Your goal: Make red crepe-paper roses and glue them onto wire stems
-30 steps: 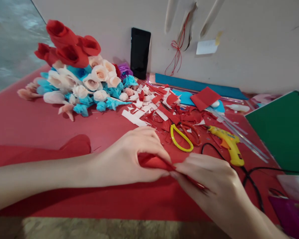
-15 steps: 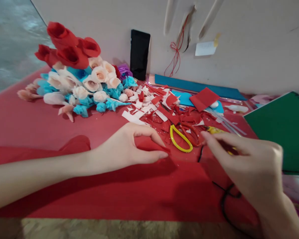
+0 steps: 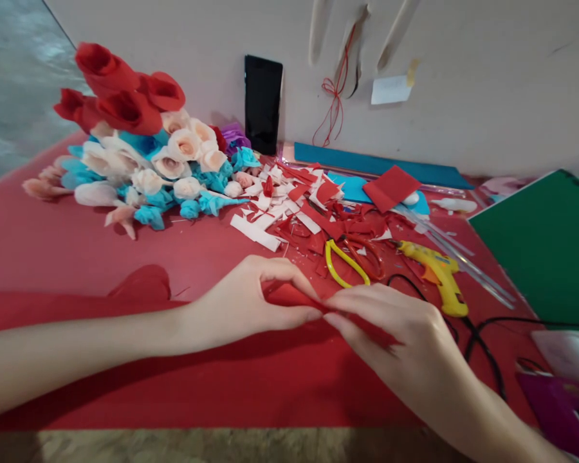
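Observation:
My left hand reaches in from the left with thumb and fingers curled around a small folded piece of red paper. At the paper's right end, the fingertips of my right hand pinch it, close against the left fingertips. Much of the piece is hidden by the fingers. Under both hands lies a large red paper sheet along the table's front edge. Just beyond the hands are scissors with one yellow and one red handle. A yellow glue gun rests beyond my right hand.
Red, white and blue paper flowers are heaped at the back left. Paper scraps cover the middle. A phone leans on the wall. A green board stands at right, near the black cord and clear sticks.
My right hand has moved left from beside the glue gun to the red paper and now pinches its end. The glue gun has come into full view. My left hand keeps its hold.

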### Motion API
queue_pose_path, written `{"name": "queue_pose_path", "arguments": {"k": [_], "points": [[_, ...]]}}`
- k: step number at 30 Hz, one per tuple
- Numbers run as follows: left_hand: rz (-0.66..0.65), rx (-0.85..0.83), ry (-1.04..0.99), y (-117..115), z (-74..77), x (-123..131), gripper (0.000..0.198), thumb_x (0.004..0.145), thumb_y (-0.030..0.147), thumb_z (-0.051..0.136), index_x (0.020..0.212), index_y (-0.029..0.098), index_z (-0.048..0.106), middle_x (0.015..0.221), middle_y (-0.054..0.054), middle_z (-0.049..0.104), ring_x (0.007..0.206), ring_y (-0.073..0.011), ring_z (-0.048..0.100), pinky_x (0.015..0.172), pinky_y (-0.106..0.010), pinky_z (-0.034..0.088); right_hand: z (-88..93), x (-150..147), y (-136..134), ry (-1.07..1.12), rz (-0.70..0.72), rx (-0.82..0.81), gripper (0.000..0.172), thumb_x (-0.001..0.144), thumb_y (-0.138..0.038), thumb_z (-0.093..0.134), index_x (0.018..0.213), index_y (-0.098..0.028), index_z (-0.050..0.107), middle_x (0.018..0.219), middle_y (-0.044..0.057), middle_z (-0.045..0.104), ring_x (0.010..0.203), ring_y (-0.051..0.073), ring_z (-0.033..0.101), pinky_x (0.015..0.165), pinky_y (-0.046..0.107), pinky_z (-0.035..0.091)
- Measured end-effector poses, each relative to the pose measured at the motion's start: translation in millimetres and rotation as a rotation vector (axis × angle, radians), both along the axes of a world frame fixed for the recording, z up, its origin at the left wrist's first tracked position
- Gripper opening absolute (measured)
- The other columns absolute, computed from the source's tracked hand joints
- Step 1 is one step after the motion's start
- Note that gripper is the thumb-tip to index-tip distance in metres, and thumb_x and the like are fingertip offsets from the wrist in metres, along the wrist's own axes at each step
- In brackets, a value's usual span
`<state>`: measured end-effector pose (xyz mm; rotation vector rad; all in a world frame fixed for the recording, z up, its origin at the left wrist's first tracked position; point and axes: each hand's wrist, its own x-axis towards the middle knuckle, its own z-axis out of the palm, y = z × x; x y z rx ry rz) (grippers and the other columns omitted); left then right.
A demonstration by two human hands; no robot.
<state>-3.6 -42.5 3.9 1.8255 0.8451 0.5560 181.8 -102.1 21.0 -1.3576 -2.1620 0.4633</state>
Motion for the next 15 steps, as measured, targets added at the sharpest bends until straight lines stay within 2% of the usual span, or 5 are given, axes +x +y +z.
{"name": "queue_pose_path", "arguments": {"k": [3, 7, 15], "points": [[0.000, 0.024, 0.013, -0.5, -1.3, 1.1, 0.005, 0.071, 0.021, 0.065, 0.073, 0.017, 0.066, 0.074, 0.000, 0.067, 0.070, -0.0122, 0.062, 0.068, -0.021, 0.048, 0.2, 1.0, 0.7, 0.016, -0.015, -0.028, 0.013, 0.081, -0.012, 0.053, 0.074, -0.019, 0.062, 0.076, -0.003, 0.066, 0.066, 0.009, 0.061, 0.062, 0.019, 0.046], [0.004, 0.024, -0.001, -0.1, -1.9, 0.8, 0.007, 0.072, 0.023, 0.064, 0.075, 0.018, 0.067, 0.075, 0.000, 0.067, 0.070, -0.0126, 0.062, 0.068, -0.021, 0.049, -0.2, 1.1, 0.6, 0.061, -0.031, -0.109, 0.006, 0.080, -0.016, 0.056, 0.080, -0.018, 0.062, 0.077, -0.002, 0.067, 0.065, 0.009, 0.061, 0.059, 0.017, 0.046], [-0.021, 0.084, -0.017, -0.4, -2.2, 0.4, 0.008, 0.073, 0.022, 0.063, 0.079, 0.016, 0.067, 0.076, -0.001, 0.068, 0.071, -0.0124, 0.061, 0.068, -0.022, 0.048, -3.8, 2.0, 2.9, 0.033, -0.025, -0.082, 0.011, 0.079, -0.012, 0.056, 0.074, -0.018, 0.064, 0.075, 0.000, 0.067, 0.064, 0.010, 0.062, 0.059, 0.018, 0.047]]}}
